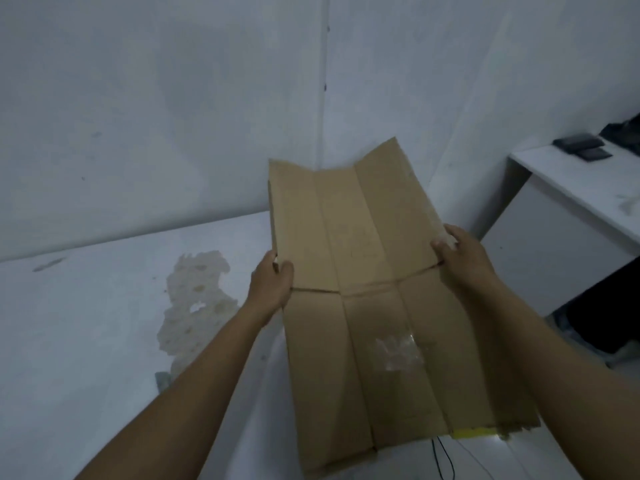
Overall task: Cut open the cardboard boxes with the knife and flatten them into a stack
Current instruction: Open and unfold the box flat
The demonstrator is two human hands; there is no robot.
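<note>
Task thing: a flattened brown cardboard box, opened out into creased panels, is held up between my two hands, its near end reaching back past my wrists toward me.
Left hand: my left hand grips the sheet's left edge, thumb on the upper face; the fingers are out of sight, presumably curled behind.
Right hand: my right hand grips the opposite edge a little farther out, thumb on top and fingers wrapped over the rim.
Why held so: I judge that a grip on both side edges near the cross crease keeps the floppy sheet spread flat and steerable, so it can be laid down square.
Tape: a patch of clear tape clings to the face nearer me than either hand.
Left of my left hand: a white surface with a peeled, rough patch.
Beyond my right hand: a white desk carrying dark flat objects.
Under the sheet's near end: a yellow strip and a black cable.
Knife: none in view.
Stage: this box looks cut and flattened; stacking it remains.
</note>
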